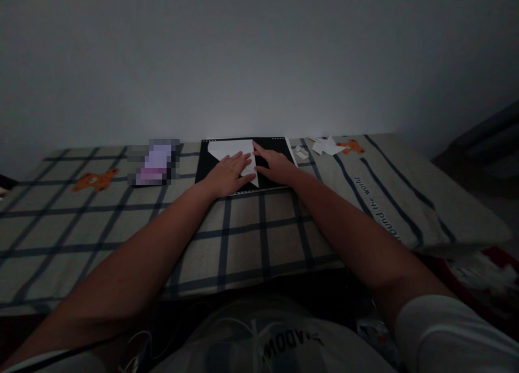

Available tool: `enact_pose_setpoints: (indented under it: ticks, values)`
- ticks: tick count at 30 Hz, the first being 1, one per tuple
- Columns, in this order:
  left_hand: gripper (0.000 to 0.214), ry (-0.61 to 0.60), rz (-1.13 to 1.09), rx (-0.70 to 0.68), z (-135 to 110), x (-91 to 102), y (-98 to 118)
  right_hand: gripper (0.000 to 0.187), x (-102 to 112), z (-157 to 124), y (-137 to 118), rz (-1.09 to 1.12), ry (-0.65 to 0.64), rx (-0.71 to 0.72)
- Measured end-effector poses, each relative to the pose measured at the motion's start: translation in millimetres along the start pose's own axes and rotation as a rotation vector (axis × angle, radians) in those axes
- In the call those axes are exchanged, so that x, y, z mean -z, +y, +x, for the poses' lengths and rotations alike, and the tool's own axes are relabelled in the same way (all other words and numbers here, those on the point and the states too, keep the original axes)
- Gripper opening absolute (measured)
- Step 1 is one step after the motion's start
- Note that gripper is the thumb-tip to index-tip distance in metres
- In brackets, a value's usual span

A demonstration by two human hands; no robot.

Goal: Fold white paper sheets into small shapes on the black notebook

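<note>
A white sheet of paper (232,147) with slanted, folded-looking edges lies on a black board or pad (271,145) with white marks along its edges. My left hand (229,174) rests flat on the paper, fingers spread and pointing to the upper right; it covers the paper's lower left part. My right hand (274,165) lies at the paper's right edge, fingers apart, its fingertips touching that edge and its palm over the black board. Neither hand grasps anything.
A checked tablecloth (243,238) covers the table against a plain wall (259,59). To the left lies a phone-like device (156,162), blurred by pixels. Right of the board are a small crumpled white piece (301,152) and folded white paper (327,145).
</note>
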State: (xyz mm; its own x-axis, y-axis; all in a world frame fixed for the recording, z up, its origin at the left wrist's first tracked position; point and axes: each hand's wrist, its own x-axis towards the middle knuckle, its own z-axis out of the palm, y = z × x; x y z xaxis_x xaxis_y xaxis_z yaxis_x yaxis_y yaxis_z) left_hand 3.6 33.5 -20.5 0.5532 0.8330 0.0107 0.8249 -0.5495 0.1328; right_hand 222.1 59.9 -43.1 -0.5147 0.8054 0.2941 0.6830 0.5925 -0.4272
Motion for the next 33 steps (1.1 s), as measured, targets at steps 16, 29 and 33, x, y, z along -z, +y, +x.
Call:
enact_pose_setpoints:
  ticks: [16, 29, 33]
  values:
    - [0.074, -0.006, 0.043, -0.019, 1, 0.2, 0, 0.064, -3, 2, -1, 0.026, 0.036, 0.092]
    - [0.074, -0.002, 0.093, -0.054, -1, 0.6, 0, 0.056, 5, 0, -7, -0.018, -0.021, 0.039]
    - [0.076, -0.003, 0.099, -0.053, -3, 0.9, 1, 0.054, 8, -2, -13, -0.043, -0.046, 0.028]
